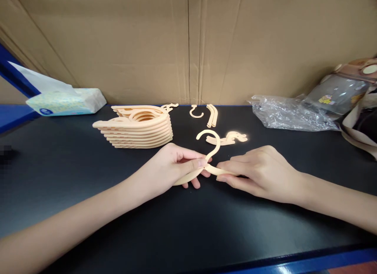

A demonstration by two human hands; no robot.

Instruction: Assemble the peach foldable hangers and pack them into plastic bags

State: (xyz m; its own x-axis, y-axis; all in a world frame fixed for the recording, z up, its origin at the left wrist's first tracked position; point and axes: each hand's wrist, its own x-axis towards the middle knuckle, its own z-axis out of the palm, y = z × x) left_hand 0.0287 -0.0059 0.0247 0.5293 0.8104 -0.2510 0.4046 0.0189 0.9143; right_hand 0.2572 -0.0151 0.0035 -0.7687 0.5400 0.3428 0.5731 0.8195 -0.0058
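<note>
Left forearm (73,223) sits nearest, slanting up from the lower corner, and its left hand (165,170) is clamped on the cream hanger (215,170), thumb right by the joint below the hook (218,142)! Opposite, the right hand (265,173) pinches the hanger's right arm, thumb against fingers. So it's strung between them over the bench (188,230), long axis side to side, left hand nearer the joint.

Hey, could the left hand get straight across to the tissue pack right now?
Probably not directly: the stack of cream hangers stands between the left hand and the tissue pack, and that hand is gripping a hanger. Over the stack looks possible once freed.
</note>
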